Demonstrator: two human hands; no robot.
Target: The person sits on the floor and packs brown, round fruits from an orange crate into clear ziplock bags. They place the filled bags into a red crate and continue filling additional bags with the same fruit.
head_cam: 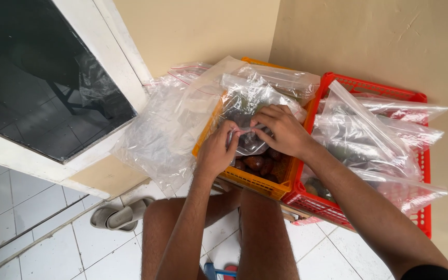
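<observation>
My left hand (217, 149) and my right hand (282, 130) both pinch the top edge of a small clear zip bag (249, 139) holding dark brown fruit, held over an orange plastic crate (252, 181). More brown fruit (259, 164) lies loose in the crate under the bag. Other clear zip bags (265, 85) are draped over the crate's far side.
A red plastic crate (410, 96) full of clear bags stands right of the orange one, against a beige wall. A heap of empty clear bags (156, 129) lies left by a dark glass door (37, 78). A grey sandal (120, 215) rests on white floor tiles beside my knees.
</observation>
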